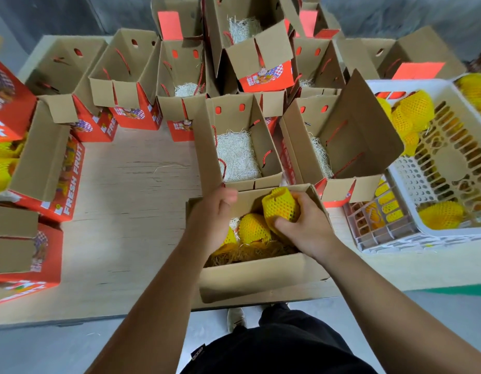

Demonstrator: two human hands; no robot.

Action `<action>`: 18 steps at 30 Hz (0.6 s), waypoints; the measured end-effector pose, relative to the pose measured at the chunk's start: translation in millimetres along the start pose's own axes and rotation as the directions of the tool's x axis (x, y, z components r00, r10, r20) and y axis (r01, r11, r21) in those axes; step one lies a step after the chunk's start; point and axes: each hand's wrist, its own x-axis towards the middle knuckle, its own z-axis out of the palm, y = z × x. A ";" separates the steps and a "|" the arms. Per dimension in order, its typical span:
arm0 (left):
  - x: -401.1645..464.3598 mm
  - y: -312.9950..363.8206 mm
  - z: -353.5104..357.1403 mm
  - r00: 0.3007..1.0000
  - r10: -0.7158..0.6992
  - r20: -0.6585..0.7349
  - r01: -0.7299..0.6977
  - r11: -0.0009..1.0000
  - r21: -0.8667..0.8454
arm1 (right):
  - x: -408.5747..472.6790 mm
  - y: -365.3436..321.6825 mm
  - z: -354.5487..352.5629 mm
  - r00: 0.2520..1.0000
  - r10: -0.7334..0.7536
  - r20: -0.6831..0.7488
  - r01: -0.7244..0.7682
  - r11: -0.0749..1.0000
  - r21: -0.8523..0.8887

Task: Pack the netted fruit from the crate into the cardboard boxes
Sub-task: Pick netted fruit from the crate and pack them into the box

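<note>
At 9 o'clock you have red-printed corrugated boxes, matte brown inside, glossy red outside with "FRESH FRUIT" lettering; the one at far left shows yellow netted fruit inside, count unclear. The pale wood-grain table runs under everything.

At 6 o'clock sits the near box, plain brown flaps open, tan shredded-paper filler in the bottom. Your left hand reaches over its left wall, fingers curled down into the box beside a partly hidden fruit; you can't tell if they clamp anything. Just right of it lies a round fruit in yellow foam mesh on the filler. Your right hand clamps a third fruit, thumb and fingers wrapped round its honeycomb sleeve, held over the box's far right corner. That makes three fruits at this box.

At 12 o'clock, an open box with white shredded filler and red rope handles, touching the near box. More open boxes stand behind, at least eight, some with filler.

At 1 o'clock, another box with a wide flap up.

At 3 o'clock, the white slotted plastic crate, rigid lattice walls, holds about five netted fruits; it is stacked on a lower crate with more fruit showing through.
</note>
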 end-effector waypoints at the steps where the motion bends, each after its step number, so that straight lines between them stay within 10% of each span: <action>1: -8.8 -3.0 -11.4 0.982 0.102 -0.160 -0.095 0.994 0.048 | 0.9 -1.5 0.4 1.000 -0.010 0.030 0.010 1.000 0.006; 4: -29.7 -20.2 -22.6 0.960 0.124 -0.251 -0.025 0.932 0.363 | 3.8 -16.6 11.1 0.976 -0.098 0.195 0.094 0.995 0.027; 7: -37.6 -30.3 -13.8 0.971 -0.158 -0.180 0.192 0.963 0.189 | 7.8 -37.6 30.3 0.899 -0.167 0.405 0.200 0.979 -0.038; 18: -77.6 -24.4 -7.1 0.942 -0.034 -0.333 0.093 0.982 0.164 | 9.9 -37.9 81.3 0.569 -0.070 0.819 0.566 0.756 -0.329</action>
